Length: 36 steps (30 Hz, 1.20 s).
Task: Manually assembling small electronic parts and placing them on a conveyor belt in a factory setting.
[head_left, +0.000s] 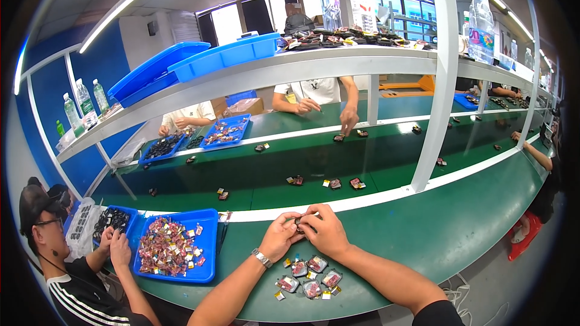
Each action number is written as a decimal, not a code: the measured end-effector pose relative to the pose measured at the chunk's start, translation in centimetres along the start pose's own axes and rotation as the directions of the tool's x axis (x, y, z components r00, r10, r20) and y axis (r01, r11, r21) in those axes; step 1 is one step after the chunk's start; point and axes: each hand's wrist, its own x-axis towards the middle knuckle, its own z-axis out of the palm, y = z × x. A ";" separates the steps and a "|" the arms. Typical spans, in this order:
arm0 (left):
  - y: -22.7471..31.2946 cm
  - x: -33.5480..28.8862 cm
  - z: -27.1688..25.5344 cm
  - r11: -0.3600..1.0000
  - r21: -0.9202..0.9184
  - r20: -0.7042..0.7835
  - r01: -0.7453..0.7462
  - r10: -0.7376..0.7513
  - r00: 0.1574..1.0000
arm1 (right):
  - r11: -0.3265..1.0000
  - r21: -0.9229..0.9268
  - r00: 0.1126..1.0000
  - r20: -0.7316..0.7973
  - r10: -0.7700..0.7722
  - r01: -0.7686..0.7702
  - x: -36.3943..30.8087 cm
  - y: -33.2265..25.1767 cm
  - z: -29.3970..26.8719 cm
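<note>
Above the green bench top (386, 235), both my hands are closed together on a small dark electronic piece (298, 222), mostly hidden by the fingers. My left hand (279, 236), a metal watch on its wrist, holds it from the left. Fingers of my right hand (326, 230) press on it from the other side. Between my forearms lies a group of small dark-rimmed assemblies (312, 289) with silvery and reddish insides, plus loose yellow-and-white pieces (279, 295). Left of my hands, a blue tray (209, 247) holds a heap of small red, yellow and white electronic parts (166, 247).
A green conveyor belt (266, 190) carrying scattered assemblies runs beyond a white rail (374, 199). A white post (436, 84) rises at the right, under an overhead shelf (254, 69) with trays and bottles. At left, a co-worker (66, 265) handles parts beside another blue tray (128, 220).
</note>
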 end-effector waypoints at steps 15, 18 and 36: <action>0.2 -0.2 -0.3 1.000 0.003 -0.050 0.015 -0.015 0.999 | 0.942 -0.252 0.974 0.103 -0.200 0.220 -0.3 0.2 0.5; 0.3 -0.3 -0.3 0.999 0.030 -0.042 0.016 -0.015 0.999 | 0.950 -0.252 0.980 0.116 -0.160 0.185 -0.4 0.1 0.8; -0.5 -0.3 -0.1 0.942 0.332 -0.235 -0.045 0.128 0.963 | 0.967 0.160 0.975 0.134 0.179 -0.200 0.1 0.5 1.8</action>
